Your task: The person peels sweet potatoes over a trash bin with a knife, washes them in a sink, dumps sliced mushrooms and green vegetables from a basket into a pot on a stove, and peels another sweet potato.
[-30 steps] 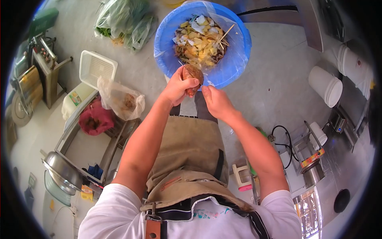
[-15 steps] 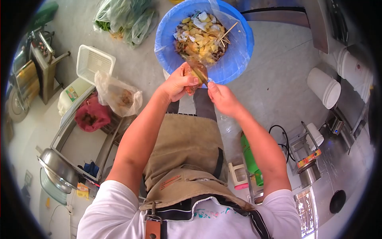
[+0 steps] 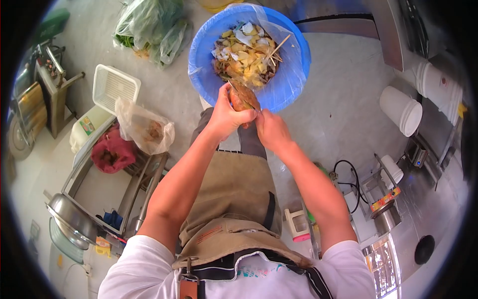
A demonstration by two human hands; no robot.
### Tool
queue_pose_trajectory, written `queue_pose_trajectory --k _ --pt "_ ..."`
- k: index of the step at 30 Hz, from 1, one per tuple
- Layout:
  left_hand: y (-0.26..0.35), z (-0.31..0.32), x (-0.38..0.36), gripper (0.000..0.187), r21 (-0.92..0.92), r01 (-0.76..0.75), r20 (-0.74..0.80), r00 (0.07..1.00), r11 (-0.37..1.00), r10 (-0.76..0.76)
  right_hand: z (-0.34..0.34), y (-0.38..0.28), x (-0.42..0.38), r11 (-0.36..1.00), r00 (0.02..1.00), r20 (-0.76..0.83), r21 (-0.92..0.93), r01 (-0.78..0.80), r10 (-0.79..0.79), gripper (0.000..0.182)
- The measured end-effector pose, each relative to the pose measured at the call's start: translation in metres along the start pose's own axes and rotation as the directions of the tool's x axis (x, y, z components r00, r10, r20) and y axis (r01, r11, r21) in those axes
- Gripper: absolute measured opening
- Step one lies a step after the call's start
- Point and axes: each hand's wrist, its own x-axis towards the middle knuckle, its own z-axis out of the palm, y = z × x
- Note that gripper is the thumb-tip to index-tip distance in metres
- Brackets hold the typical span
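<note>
My left hand (image 3: 230,115) is wrapped round a reddish-orange root vegetable (image 3: 238,102), whose exact kind I cannot make out. Closed close beside it, my right hand (image 3: 273,130) grips a knife (image 3: 245,93), its handle hidden in my fingers. The blade slants up and left across the vegetable's far side. Both hands are just over the near rim of a blue bin (image 3: 295,65) lined with clear plastic. Yellowish peelings (image 3: 251,57), white scraps and thin sticks lie inside the bin.
To the left are a white plastic basket (image 3: 117,102), a clear bag (image 3: 149,130) with brown contents and a dark red sack (image 3: 113,150). Bagged greens (image 3: 149,30) lie at the upper left. White buckets (image 3: 401,110) stand at the right, near a black cable (image 3: 359,182).
Both hands have shifted slightly down in view, and the knife has turned along the vegetable, showing more of its orange surface. The bin appears a little further left as the view shifts.
</note>
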Motion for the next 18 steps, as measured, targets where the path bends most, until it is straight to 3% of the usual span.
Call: queue_pose_trajectory --k 3,6,9,12,13,16,18 --pt "0.0 -0.025 0.011 0.053 -0.064 0.213 0.246 0.95 0.975 -0.192 -0.005 0.0 0.0 1.0 1.0 0.024 0.0 0.02 -0.02 0.034" --pt "0.004 -0.031 0.016 0.034 -0.133 0.267 0.34 0.917 0.955 -0.209 -0.007 -0.002 0.006 1.0 0.998 0.051 -0.001 0.029 -0.029 0.035" --pt "-0.007 -0.006 0.008 0.023 -0.041 0.212 -0.046 0.976 0.976 -0.214 -0.002 -0.003 0.017 0.995 0.994 0.077 -0.069 -0.073 0.079 0.039" --pt "-0.021 0.01 -0.004 0.029 0.082 0.259 0.014 0.965 0.962 -0.261 -0.005 0.016 0.038 0.985 0.99 -0.009 -0.094 -0.144 0.143 0.043" --pt "-0.017 0.011 -0.004 0.031 0.004 0.247 0.01 0.969 0.969 -0.247 -0.012 0.018 0.039 0.98 0.982 0.07 -0.111 -0.165 0.173 0.046" --pt "-0.021 0.002 0.01 0.034 0.168 0.175 0.12 0.973 0.97 -0.196 -0.005 0.033 0.04 0.984 0.983 0.107 -0.12 -0.133 0.146 0.046" --pt "-0.019 -0.01 0.02 0.039 0.496 0.164 -0.045 0.986 0.853 -0.163 0.001 0.035 0.038 0.984 0.985 0.082 -0.099 -0.146 0.154 0.046"
